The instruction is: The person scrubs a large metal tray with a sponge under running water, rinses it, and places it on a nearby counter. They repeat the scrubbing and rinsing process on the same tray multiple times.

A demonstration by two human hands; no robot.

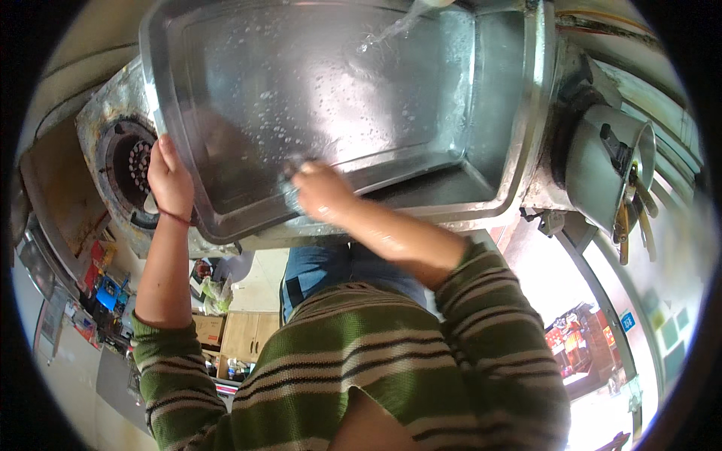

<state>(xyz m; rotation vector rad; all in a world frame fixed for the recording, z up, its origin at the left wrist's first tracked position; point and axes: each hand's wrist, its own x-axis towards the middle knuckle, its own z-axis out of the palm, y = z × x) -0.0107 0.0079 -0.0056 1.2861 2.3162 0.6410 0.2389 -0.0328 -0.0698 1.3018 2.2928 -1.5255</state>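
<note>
A large rectangular metal tray (254, 73) lies tilted over a metal sink (502, 101), its inside wet and dotted with bubbles. My left hand (171, 183) grips the tray's left rim, thumb up along the edge. At the tray's near side, my right hand (326, 190) is closed around a dark scrubber (290, 172), which is blurred and partly hidden by the fingers. Water (395, 27) runs from a pale spout (439, 2) at the top edge into the tray. Wet streaks shine on my right wrist and forearm.
Left of the tray is a rusty stove burner (138, 166). On the right stands a large metal pan (595, 155), with several handled utensils (623, 228) beside it. Wooden cabinet doors (245, 335) and a plastic bag (217, 294) sit lower behind my left arm.
</note>
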